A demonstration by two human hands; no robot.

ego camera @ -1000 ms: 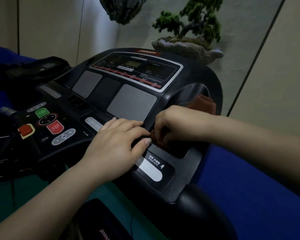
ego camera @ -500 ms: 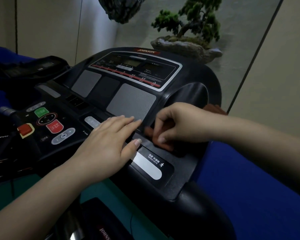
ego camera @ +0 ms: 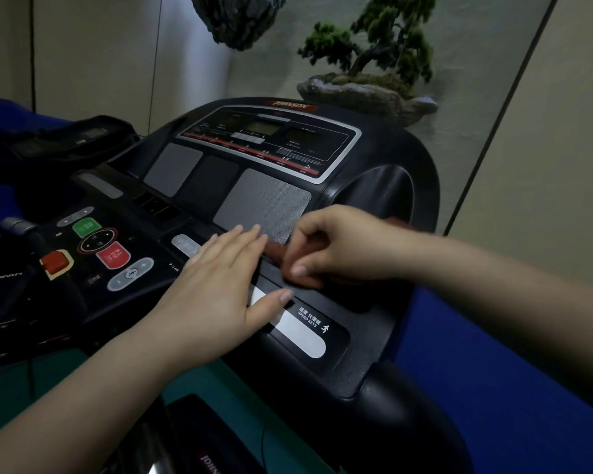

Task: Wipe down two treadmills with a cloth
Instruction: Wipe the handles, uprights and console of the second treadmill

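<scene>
the cloth (ego camera: pixel 277 252) is a small reddish-brown wad, mostly hidden under the right hand (ego camera: pixel 339 246), whose curled fingers pinch it against the black treadmill console (ego camera: pixel 374 302), just below the grey speaker grille (ego camera: pixel 264 203). the left hand (ego camera: pixel 220 289) lies flat beside it, fingers straight, holding nothing, thumb on the silver speed-key strip (ego camera: pixel 302 333).

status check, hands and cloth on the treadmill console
Left hand flat on the console, fingers straight. Right hand has its grip on the brown cloth beside the speaker grille. Nothing blocking.
</scene>
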